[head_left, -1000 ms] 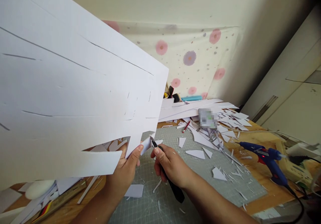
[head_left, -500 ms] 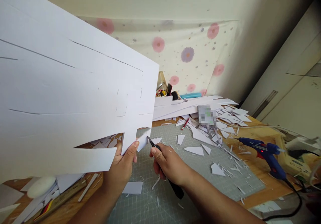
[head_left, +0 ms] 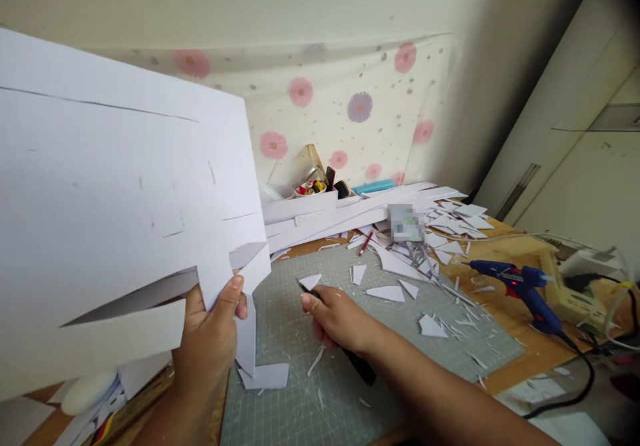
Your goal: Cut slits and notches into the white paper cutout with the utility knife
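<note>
My left hand (head_left: 213,329) is closed on a large white foam board (head_left: 120,179), gripping a narrow strip near its lower right corner. The raised board bears dark line cuts or marks, and a long pointed gap opens along its lower part. A small flap (head_left: 253,269) juts out beside my thumb. In my closed right hand (head_left: 343,319) is a craft knife (head_left: 364,369) with a black handle. Its tip points up and left over the grey cutting mat (head_left: 380,339), apart from the board and near a small white scrap (head_left: 310,281).
White offcuts (head_left: 433,326) and thin slivers litter the mat. At right, a blue glue gun (head_left: 523,283) with a cord rests by a yellowish box (head_left: 570,293). Long white strips (head_left: 345,216), a red pencil (head_left: 366,243) and a blue roll (head_left: 374,187) lie toward the wall.
The board and my left hand have moved left, away from the knife. The blade tip, which was at the flap's edge, is now clear of it. My right hand has barely moved.
</note>
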Motion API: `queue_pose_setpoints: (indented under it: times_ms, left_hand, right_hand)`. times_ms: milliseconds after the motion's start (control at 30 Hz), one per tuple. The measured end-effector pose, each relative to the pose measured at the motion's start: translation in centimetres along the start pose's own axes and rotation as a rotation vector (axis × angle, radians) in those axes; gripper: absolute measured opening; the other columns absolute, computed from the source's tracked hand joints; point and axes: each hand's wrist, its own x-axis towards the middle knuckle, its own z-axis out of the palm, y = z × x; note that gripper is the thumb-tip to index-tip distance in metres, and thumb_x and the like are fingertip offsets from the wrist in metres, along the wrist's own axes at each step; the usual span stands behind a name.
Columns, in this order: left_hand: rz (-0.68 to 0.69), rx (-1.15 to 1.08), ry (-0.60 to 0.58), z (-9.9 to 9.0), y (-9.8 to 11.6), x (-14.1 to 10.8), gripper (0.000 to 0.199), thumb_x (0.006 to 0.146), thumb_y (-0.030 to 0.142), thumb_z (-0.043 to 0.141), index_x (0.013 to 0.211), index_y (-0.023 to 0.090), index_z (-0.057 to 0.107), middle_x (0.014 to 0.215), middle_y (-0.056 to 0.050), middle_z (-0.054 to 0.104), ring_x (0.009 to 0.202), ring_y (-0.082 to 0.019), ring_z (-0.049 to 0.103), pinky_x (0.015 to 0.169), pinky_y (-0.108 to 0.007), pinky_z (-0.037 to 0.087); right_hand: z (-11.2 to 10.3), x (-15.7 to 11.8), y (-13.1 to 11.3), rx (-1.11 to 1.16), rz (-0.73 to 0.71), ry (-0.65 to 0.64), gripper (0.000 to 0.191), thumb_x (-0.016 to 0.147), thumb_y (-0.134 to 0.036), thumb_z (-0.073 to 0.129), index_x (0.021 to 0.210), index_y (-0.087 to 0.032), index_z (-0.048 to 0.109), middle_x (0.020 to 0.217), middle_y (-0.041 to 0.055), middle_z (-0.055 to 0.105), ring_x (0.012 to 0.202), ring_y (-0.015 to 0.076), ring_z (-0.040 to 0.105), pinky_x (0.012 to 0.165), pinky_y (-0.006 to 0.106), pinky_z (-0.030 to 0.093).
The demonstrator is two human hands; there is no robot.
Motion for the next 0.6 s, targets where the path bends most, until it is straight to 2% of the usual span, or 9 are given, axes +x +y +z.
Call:
queue_pose_setpoints:
  times_ms: [100,200,267,433,600]
  left_hand:
    - [-0.051,-0.046,-0.071,0.0,-0.2,0.1,0.027,0.075,0.042,0.072,0.083,0.022,0.056,0.058,0.007,0.052,0.046,-0.008,0.04,0.047,-0.024,0.031]
    - [-0.119,-0.065,-0.182,0.4,-0.6,-0.5,0.027,0.074,0.041,0.073,0.083,0.02,0.058,0.059,0.007,0.053,0.044,-0.006,0.04,0.047,-0.022,0.031]
    - [-0.164,-0.069,-0.248,0.8,-0.8,-1.0,0.028,0.074,0.041,0.074,0.084,0.02,0.059,0.059,0.006,0.053,0.044,-0.006,0.04,0.046,-0.022,0.031]
    - [-0.229,-0.07,-0.365,1.5,-1.0,-1.9,0.03,0.075,0.042,0.074,0.089,0.02,0.06,0.059,0.005,0.055,0.045,-0.007,0.043,0.045,-0.021,0.031]
    - [-0.229,-0.09,-0.393,1.3,-1.2,-1.9,0.031,0.075,0.043,0.074,0.09,0.021,0.06,0.058,0.005,0.055,0.046,-0.007,0.044,0.043,-0.02,0.032]
  right_hand:
    - [-0.5,0.2,-0.3,0.283,-0.11,0.139,0.042,0.081,-0.061,0.058,0.082,-0.02,0.049,0.055,-0.0068,0.048,0.035,0.0067,0.042,0.036,0.019,0.029]
    - [-0.8,0.3,-0.9,0.531,-0.213,0.288,0.044,0.068,-0.055,0.073,0.084,-0.018,0.054,0.054,-0.0082,0.049,0.036,0.0061,0.043,0.037,0.019,0.031]
    - [-0.9,0.3,-1.1,0.642,-0.232,0.339,0.044,0.064,-0.051,0.077,0.085,-0.018,0.056,0.054,-0.0076,0.052,0.035,0.0063,0.043,0.037,0.019,0.031]
    - [-1.0,0.4,-1.0,0.802,-0.223,0.305,0.042,0.062,-0.043,0.082,0.084,-0.016,0.058,0.043,-0.0077,0.052,0.035,0.0072,0.043,0.038,0.019,0.03]
    - [-0.8,0.5,-0.7,0.926,-0.268,0.22,0.042,0.062,-0.038,0.084,0.086,-0.015,0.059,0.047,-0.0066,0.056,0.037,0.006,0.044,0.042,0.019,0.033]
